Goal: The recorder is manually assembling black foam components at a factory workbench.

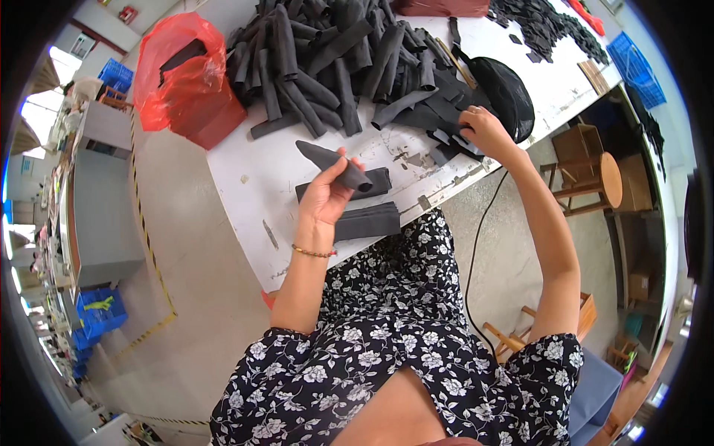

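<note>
Over the near part of the white tabletop [256, 201], holding a dark rolled piece [321, 155] in the left hand [328, 192], with fingers curled around it. Farther right, reaching with the right hand [487, 136] into loose flat dark pieces [444, 154] beside a rounded black item [506, 97], with fingers drawn close together (impossible to say from this view whether pinching one or merely touching). For a clean pick, probably best to separate a single piece by its edge, then lift rather than drag, so as not to pull neighbours along. Meanwhile, keep only light pressure on the roll: likely soft, hence easily crushed or loosened. Hold it clear of the neat dark stack [368, 221] below, to avoid nudging those aligned edges. Leave the heap of rolls [286, 44] beyond undisturbed.
</note>
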`<action>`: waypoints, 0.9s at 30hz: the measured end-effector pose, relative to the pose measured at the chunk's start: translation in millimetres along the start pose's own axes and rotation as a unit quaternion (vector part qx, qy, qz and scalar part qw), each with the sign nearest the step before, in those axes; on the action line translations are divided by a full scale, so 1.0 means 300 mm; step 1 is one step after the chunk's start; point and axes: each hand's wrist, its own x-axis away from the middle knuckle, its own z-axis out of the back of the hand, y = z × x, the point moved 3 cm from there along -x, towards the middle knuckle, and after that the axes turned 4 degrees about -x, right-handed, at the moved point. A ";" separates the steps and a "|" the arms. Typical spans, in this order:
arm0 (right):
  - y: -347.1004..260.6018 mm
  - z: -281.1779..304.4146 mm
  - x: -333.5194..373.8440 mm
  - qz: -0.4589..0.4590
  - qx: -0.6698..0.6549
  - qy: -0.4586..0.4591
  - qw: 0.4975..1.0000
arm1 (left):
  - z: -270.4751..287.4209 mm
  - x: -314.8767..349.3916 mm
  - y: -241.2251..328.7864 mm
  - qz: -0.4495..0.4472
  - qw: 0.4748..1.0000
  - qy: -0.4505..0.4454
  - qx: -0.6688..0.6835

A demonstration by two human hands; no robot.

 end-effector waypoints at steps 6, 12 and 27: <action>-0.220 0.009 0.117 -0.006 -0.062 0.064 0.996 | -0.213 0.048 -0.199 -0.054 0.985 -0.098 -0.131; -0.305 -0.056 0.193 0.128 -0.032 0.016 0.991 | -0.286 -0.006 -0.300 -0.145 0.953 -0.115 -0.238; -0.217 -0.010 0.238 -0.049 -0.315 0.089 0.944 | -0.229 -0.027 -0.183 -0.145 0.983 -0.028 -0.111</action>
